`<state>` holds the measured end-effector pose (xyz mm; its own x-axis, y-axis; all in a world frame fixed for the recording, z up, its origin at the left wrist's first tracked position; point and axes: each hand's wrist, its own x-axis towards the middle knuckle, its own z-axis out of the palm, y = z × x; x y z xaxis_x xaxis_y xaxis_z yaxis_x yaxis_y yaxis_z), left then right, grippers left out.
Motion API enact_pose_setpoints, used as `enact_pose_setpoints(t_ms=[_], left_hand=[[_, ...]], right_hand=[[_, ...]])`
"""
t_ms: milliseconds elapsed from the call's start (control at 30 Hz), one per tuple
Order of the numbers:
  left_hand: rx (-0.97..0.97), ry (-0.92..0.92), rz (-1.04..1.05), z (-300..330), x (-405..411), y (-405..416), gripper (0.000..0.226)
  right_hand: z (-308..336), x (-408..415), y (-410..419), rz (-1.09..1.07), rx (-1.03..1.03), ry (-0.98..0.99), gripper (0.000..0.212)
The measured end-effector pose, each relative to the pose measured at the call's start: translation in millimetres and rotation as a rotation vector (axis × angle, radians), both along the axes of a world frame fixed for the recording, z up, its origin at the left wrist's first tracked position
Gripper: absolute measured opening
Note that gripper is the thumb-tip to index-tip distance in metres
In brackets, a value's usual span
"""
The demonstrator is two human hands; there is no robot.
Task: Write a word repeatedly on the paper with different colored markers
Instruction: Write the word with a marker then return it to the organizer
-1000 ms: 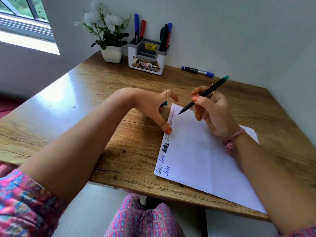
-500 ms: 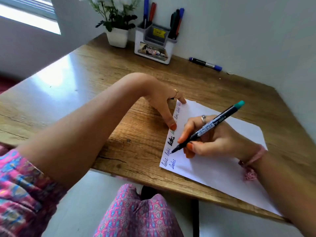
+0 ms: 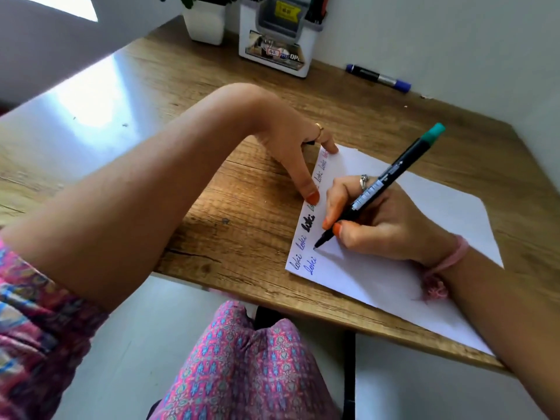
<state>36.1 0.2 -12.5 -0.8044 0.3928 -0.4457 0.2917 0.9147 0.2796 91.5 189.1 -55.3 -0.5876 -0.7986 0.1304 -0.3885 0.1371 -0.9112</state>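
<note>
A white paper [image 3: 378, 286] lies on the wooden desk [image 3: 188, 86], with the word "loki" written several times along its left edge in different colours. My right hand [image 3: 381, 222] grips a black marker with a green end [image 3: 391, 174]. Its tip touches the paper just above the blue word at the lower left. My left hand [image 3: 288, 147] presses its thumb and a fingertip on the paper's left edge. A small dark piece, the marker cap [image 3: 309, 143], is tucked under its curled fingers.
A white marker holder [image 3: 272, 43] with more markers stands at the back by the wall, next to a white plant pot [image 3: 204, 25]. A blue-capped marker [image 3: 378, 76] lies along the wall. The desk's front edge runs just below the paper.
My right hand has come down from the paper's top to its lower left and set the marker tip on the sheet. My left hand has stayed on the paper's edge. The view tilted downward.
</note>
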Motion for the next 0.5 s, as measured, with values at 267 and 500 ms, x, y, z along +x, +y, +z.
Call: enact_pose_setpoints(t_ms=[267, 500], left_hand=[[-0.057, 0.023, -0.006, 0.4, 2.8, 2.2, 0.115], [0.011, 0.081, 0.031, -12.8, 1.0, 2.3, 0.088]], right_hand=[[-3.8, -0.4, 1.3, 0.017, -0.007, 0.009, 0.01], [-2.5, 1.0, 0.7, 0.027, 0.061, 0.02, 0.008]])
